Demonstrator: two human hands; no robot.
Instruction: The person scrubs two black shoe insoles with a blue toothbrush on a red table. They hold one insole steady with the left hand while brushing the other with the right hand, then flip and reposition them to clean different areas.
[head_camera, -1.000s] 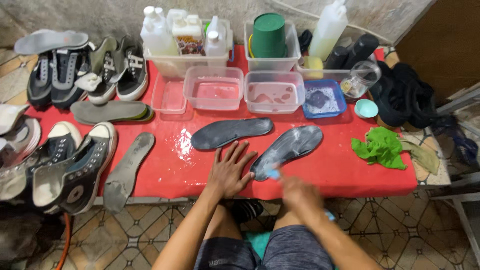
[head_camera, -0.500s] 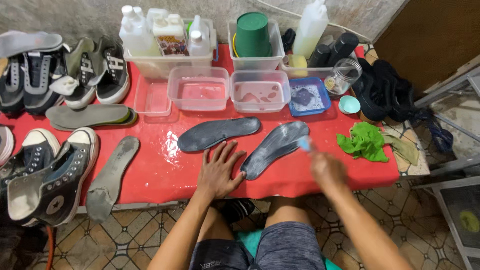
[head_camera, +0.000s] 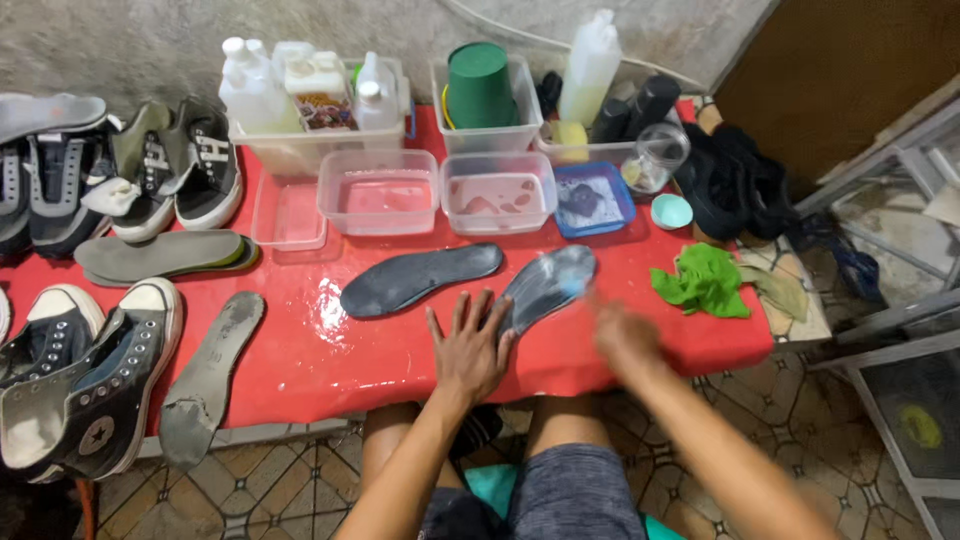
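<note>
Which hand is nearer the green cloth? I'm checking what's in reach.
Right. The right hand is just left of the green cloth; the left hand lies farther left, pressing an insole.

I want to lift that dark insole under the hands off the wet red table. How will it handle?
The dark insole is thin and flat, so it will probably flop and bend if lifted by one end. Its surface shines wet, like the red table beside it, so it may slip. The left hand pressing flat on its near end suggests it slides when rubbed.
</note>
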